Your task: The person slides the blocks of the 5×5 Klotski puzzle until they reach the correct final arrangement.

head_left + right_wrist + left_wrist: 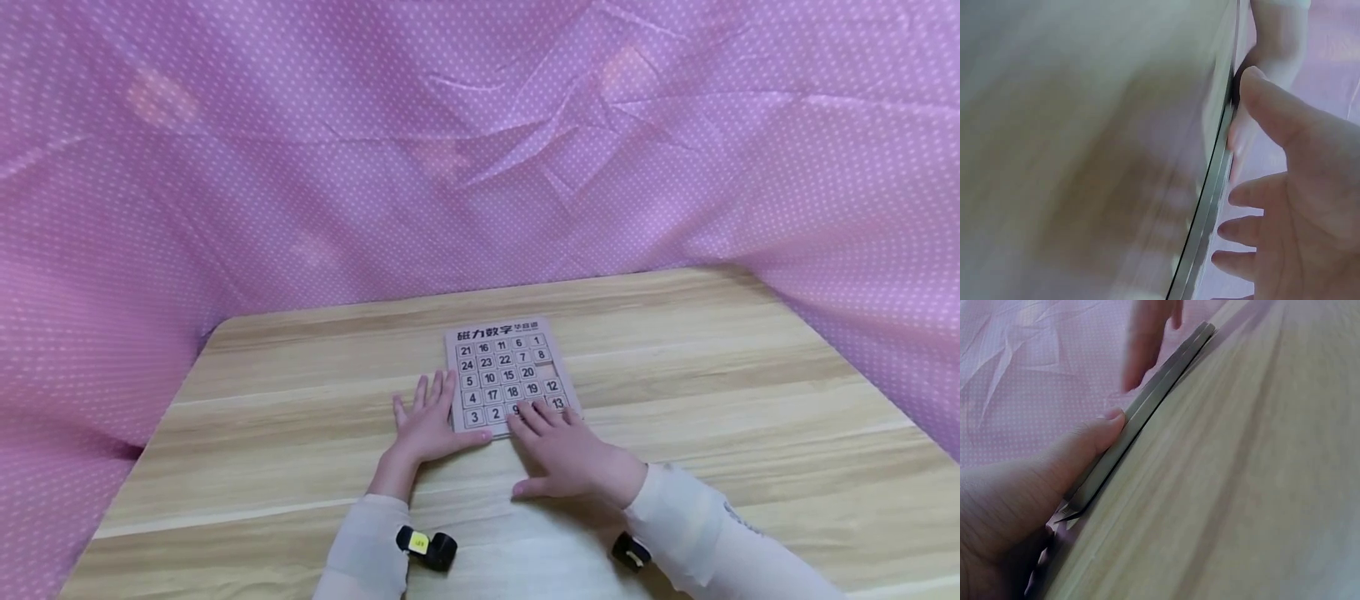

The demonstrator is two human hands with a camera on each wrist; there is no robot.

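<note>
A flat number sliding puzzle [498, 383] lies on the table, its numbered tiles in a grid under a printed title. One gap [547, 372] shows at the right side, below tile 8. My left hand [426, 429] rests at the puzzle's lower left corner, fingers spread along the left edge. Its thumb [1100, 432] lies against the near edge in the left wrist view. Over the bottom row stretches my right hand [566, 457], palm down, its fingertips covering some tiles near 9. The right thumb [1266, 100] points away from the other fingers, off the puzzle.
The wooden table [300, 358] extends around the puzzle on all sides. A pink dotted cloth [480, 167] hangs behind and at both sides of it. Each wrist wears a small black camera, the left one [427, 546] with a yellow label.
</note>
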